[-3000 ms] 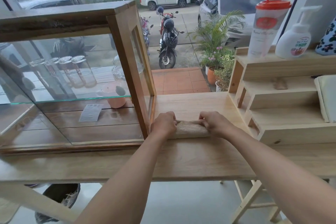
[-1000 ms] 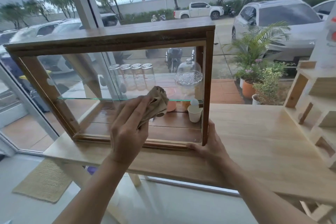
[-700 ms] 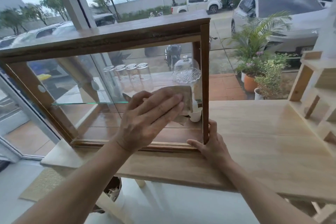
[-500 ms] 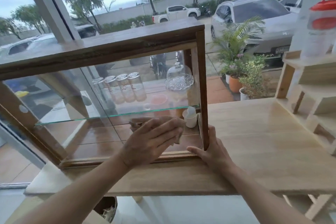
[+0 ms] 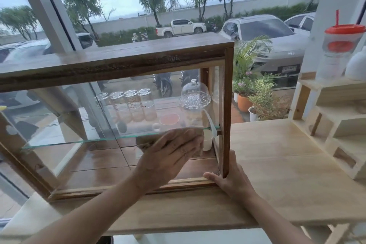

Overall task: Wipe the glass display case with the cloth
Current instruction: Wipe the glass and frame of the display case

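kai: Since 3 s ago the cloth (image 5: 144, 142) is off the counter (image 5: 277, 164). Now the left hand (image 5: 170, 156) presses it flat on the front pane of the glass display case (image 5: 118, 65), right half, at the line of the glass shelf (image 5: 69, 141). Fingers straight, palm on, no pinch.

jo: Right hand?

kai: The right hand (image 5: 231, 180) moved too and is now at the case's lower right corner post. Thumb in front, fingers up the side. Reads as a bracing grip.

jo: Risks?

kai: 3.
1. Too much push on the pane and the case could slide back toward the window. That right hand is the only stop.
2. A jolt to the frame could rattle or tip the 4 glass jars (image 5: 136, 105) and the glass dome (image 5: 195, 95) on the shelf.
3. With a flat palm and no pinch, a fast stroke could let the cloth slip out and drop.

jo: Progress?

kai: Can't tell clean from dirty because reflections cover the pane. My guess is early.

jo: Surface, room?

kai: Pale wood counter along a window wall. Tiered wooden stand (image 5: 336, 125) at right, with a tumbler with red lid (image 5: 340, 49) on top. White cup (image 5: 207, 142) inside the case, just behind the hand. Outside there are potted plants (image 5: 257, 97), parked cars and motorbikes.
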`<control>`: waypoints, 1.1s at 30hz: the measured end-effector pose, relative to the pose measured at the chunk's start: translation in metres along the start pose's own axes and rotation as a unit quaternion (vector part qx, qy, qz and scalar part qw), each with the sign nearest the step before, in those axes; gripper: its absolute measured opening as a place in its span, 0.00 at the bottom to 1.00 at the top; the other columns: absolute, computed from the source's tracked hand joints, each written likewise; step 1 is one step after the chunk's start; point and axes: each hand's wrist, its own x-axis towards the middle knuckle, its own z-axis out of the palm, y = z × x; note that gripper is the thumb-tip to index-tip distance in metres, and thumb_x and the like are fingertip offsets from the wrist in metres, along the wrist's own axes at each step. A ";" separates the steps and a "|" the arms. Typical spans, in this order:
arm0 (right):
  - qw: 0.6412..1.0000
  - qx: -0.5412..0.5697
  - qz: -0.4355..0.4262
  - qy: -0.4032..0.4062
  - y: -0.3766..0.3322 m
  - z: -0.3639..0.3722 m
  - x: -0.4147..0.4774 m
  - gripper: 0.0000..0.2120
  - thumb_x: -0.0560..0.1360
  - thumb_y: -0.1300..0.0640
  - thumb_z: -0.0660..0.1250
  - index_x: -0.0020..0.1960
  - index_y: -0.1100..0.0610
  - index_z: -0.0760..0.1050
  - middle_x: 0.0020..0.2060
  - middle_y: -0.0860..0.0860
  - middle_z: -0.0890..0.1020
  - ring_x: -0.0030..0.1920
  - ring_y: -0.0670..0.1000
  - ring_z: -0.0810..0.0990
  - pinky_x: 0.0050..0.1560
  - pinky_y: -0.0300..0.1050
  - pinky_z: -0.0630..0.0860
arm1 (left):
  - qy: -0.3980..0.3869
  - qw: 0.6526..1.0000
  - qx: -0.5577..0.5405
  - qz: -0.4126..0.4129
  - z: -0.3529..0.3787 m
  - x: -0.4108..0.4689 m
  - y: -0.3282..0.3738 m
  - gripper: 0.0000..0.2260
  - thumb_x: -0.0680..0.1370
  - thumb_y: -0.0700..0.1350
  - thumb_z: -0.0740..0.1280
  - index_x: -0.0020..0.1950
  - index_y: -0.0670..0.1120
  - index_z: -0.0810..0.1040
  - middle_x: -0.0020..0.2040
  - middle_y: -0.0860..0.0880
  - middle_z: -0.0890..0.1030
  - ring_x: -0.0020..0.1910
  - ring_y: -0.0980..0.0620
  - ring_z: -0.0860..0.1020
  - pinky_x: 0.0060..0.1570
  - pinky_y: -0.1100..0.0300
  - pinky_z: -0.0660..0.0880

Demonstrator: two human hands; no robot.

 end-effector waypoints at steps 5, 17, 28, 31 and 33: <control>1.000 0.003 -0.007 -0.006 -0.002 -0.001 0.001 0.33 0.64 0.43 0.78 0.57 0.45 0.60 0.31 0.49 0.77 0.34 0.44 0.79 0.31 0.37 0.74 | 0.041 0.999 -0.013 -0.032 -0.008 0.050 -0.011 0.18 0.84 0.39 0.58 0.75 0.42 0.67 0.76 0.47 0.67 0.76 0.46 0.63 0.71 0.46 0.63; 1.000 0.008 -0.004 -0.018 -0.003 -0.004 0.001 0.32 0.64 0.44 0.78 0.57 0.43 0.59 0.31 0.47 0.78 0.35 0.42 0.80 0.32 0.33 0.71 | 0.042 0.997 -0.009 -0.057 -0.013 0.052 -0.012 0.16 0.85 0.39 0.57 0.73 0.42 0.69 0.75 0.48 0.67 0.76 0.45 0.63 0.74 0.46 0.59; 1.000 -0.004 0.022 -0.016 -0.008 -0.006 -0.001 0.30 0.64 0.45 0.78 0.55 0.44 0.60 0.34 0.45 0.77 0.37 0.41 0.79 0.32 0.32 0.69 | 0.039 0.996 -0.055 -0.066 0.006 0.047 0.027 0.19 0.84 0.41 0.59 0.76 0.43 0.66 0.77 0.48 0.64 0.77 0.48 0.60 0.73 0.47 0.61; 0.999 -0.015 0.031 -0.022 -0.010 -0.007 0.000 0.31 0.64 0.45 0.78 0.55 0.44 0.60 0.33 0.47 0.77 0.38 0.40 0.78 0.32 0.31 0.69 | 0.055 0.985 -0.029 -0.163 -0.010 0.058 -0.022 0.19 0.85 0.39 0.53 0.76 0.45 0.65 0.77 0.48 0.64 0.76 0.47 0.61 0.74 0.46 0.57; 0.999 -0.009 0.033 -0.024 -0.012 -0.008 -0.001 0.31 0.64 0.45 0.78 0.55 0.45 0.60 0.33 0.45 0.77 0.39 0.38 0.78 0.31 0.30 0.69 | 0.072 0.976 -0.029 -0.201 -0.012 0.037 -0.026 0.17 0.85 0.38 0.52 0.73 0.42 0.70 0.75 0.46 0.68 0.75 0.43 0.64 0.69 0.42 0.64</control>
